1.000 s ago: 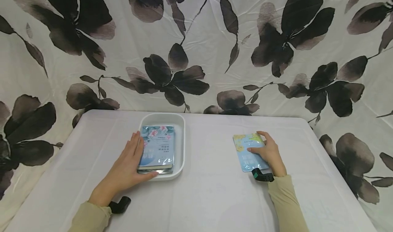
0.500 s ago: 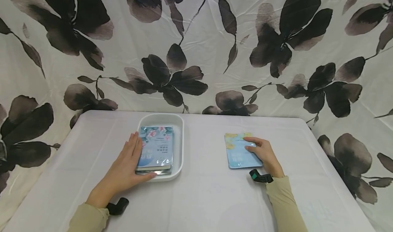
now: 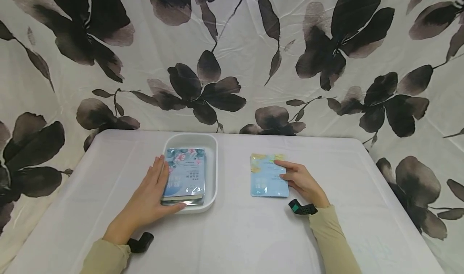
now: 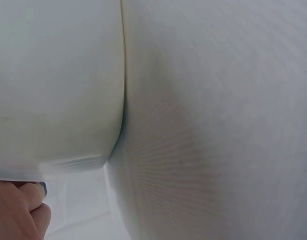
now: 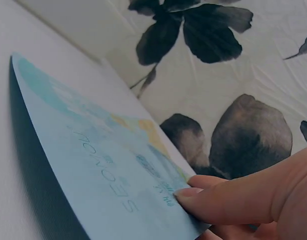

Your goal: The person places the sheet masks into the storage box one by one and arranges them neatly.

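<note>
In the head view, my left hand [image 3: 144, 197] rests along the left side of a white tray [image 3: 214, 173], its fingers straight and its thumb at the near rim. Several flat sheet mask packets lie stacked in the tray, the top packet [image 3: 185, 175] blue with pink flowers. My right hand [image 3: 302, 183] pinches the right side of a light blue sheet mask packet [image 3: 264, 181] with yellow patches at its top. In the right wrist view, this blue packet [image 5: 93, 150] is tilted above the table, thumb on its face. The left wrist view shows the tray's outer wall [image 4: 53, 100] and some fingers [image 4: 18, 210].
A white cloth covers the table [image 3: 232, 237]. Behind it hangs a white curtain [image 3: 253, 64] with dark flowers. Each wrist wears a black camera, the left camera [image 3: 141, 242] and the right camera [image 3: 302, 207].
My right hand has carried the light blue packet leftward toward the tray, and the packet has turned straighter. My left hand stays at the tray.
</note>
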Tool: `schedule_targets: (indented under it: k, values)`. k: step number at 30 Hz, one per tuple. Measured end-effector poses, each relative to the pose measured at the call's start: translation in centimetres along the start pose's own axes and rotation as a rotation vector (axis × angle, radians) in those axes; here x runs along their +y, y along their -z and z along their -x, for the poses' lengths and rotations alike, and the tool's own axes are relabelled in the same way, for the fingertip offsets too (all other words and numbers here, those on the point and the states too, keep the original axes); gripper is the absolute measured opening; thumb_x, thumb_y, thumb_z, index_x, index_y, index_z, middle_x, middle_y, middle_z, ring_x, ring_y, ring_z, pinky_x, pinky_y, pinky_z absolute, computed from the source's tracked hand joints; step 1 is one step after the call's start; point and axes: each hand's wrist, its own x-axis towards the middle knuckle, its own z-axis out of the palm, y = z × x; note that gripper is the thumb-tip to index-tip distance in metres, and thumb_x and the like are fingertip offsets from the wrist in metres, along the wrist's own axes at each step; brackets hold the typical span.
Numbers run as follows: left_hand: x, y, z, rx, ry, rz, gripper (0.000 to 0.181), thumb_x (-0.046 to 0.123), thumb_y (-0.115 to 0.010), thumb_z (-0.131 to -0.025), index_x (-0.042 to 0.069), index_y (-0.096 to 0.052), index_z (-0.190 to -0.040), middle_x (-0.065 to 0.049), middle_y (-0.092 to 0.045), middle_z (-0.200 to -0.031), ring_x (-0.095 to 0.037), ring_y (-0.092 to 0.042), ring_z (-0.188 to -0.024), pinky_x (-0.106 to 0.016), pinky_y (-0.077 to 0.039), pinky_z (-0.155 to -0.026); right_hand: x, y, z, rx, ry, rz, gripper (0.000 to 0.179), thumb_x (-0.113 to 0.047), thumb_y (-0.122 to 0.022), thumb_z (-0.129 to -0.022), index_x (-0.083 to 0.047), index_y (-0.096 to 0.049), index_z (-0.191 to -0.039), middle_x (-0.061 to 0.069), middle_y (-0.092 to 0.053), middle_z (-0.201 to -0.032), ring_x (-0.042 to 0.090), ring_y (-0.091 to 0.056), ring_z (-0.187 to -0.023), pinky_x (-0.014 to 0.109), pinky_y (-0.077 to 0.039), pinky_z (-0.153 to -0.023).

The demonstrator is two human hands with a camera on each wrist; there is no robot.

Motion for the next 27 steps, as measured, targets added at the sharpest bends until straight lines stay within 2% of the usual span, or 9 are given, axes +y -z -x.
schedule_targets:
  k: [4,7,11,13,16,21,26,27]
  values:
    - [0.0,-0.1,-0.1,-0.006,0.002,0.0,0.128,0.068,-0.072,-0.075,-0.006,-0.006,-0.156,-0.02,0.005,-0.164,-0.033,0.005,-0.151,-0.03,0.007,-0.12,-0.2,-0.4,-0.5,-0.021,-0.019,-0.041,0.057,0.007,-0.052,-0.095,-0.004,-0.041,-0.15,0.012,-0.018,-0.162,0.021,-0.047,-0.123,0.022,-0.051,-0.085]
    - [0.0,-0.1,-0.3,-0.014,0.013,0.002,0.13,0.07,-0.072,-0.074,-0.005,-0.005,-0.156,-0.019,0.005,-0.165,-0.032,0.005,-0.152,-0.032,0.005,-0.121,-0.5,-0.8,-1.0,-0.021,-0.019,-0.039,0.056,0.007,-0.052,-0.095,-0.004,-0.043,-0.149,0.012,-0.022,-0.16,0.018,-0.051,-0.111,0.022,-0.051,-0.08]
    - [0.1,-0.1,-0.3,-0.028,0.036,0.01,0.131,0.07,-0.072,-0.074,-0.005,-0.004,-0.156,-0.018,0.007,-0.165,-0.032,0.006,-0.152,-0.036,0.004,-0.122,-1.4,-1.5,-1.6,-0.044,-0.005,-0.042,0.055,0.006,-0.052,-0.095,-0.003,-0.043,-0.149,0.013,-0.026,-0.158,0.015,-0.056,-0.105,0.023,-0.053,-0.08]
    - [0.1,-0.1,-0.3,-0.033,0.044,0.012,0.131,0.071,-0.072,-0.073,-0.005,-0.004,-0.156,-0.017,0.008,-0.165,-0.032,0.007,-0.152,-0.038,0.002,-0.122,-1.9,-1.8,-1.8,-0.044,-0.001,-0.039,0.054,0.005,-0.053,-0.096,-0.003,-0.045,-0.148,0.012,-0.027,-0.158,0.013,-0.056,-0.098,0.021,-0.052,-0.076]
    - [0.1,-0.1,-0.3,-0.042,0.054,0.013,0.131,0.072,-0.071,-0.073,-0.004,-0.004,-0.156,-0.016,0.009,-0.165,-0.032,0.007,-0.152,-0.041,0.001,-0.122,-2.6,-2.4,-2.1,-0.029,0.01,-0.013,0.052,0.005,-0.054,-0.095,-0.004,-0.047,-0.146,0.011,-0.03,-0.156,0.012,-0.048,-0.082,0.017,-0.042,-0.064]
    - [0.1,0.0,-0.3,-0.046,0.061,0.013,0.131,0.072,-0.071,-0.073,-0.005,-0.004,-0.156,-0.016,0.009,-0.165,-0.032,0.007,-0.152,-0.042,0.0,-0.122,-3.7,-3.5,-2.7,-0.031,0.041,0.01,0.051,0.005,-0.055,-0.094,-0.002,-0.049,-0.145,0.011,-0.034,-0.156,0.006,-0.048,-0.085,0.015,-0.04,-0.064]
    - [0.2,0.0,-0.3,-0.047,0.061,0.015,0.131,0.072,-0.071,-0.073,-0.005,-0.004,-0.156,-0.016,0.008,-0.165,-0.032,0.007,-0.152,-0.043,-0.001,-0.122,-4.8,-4.6,-3.3,-0.047,0.055,0.014,0.051,0.007,-0.054,-0.093,-0.001,-0.05,-0.144,0.011,-0.037,-0.154,0.009,-0.048,-0.091,0.015,-0.043,-0.067]
    - [0.2,0.0,-0.3,-0.047,0.061,0.016,0.131,0.072,-0.071,-0.073,-0.005,-0.004,-0.156,-0.016,0.008,-0.165,-0.032,0.007,-0.152,-0.043,-0.001,-0.122,-5.0,-4.8,-3.4,-0.056,0.053,0.0,0.052,0.008,-0.053,-0.094,-0.001,-0.049,-0.144,0.012,-0.037,-0.154,0.011,-0.051,-0.102,0.016,-0.046,-0.072]
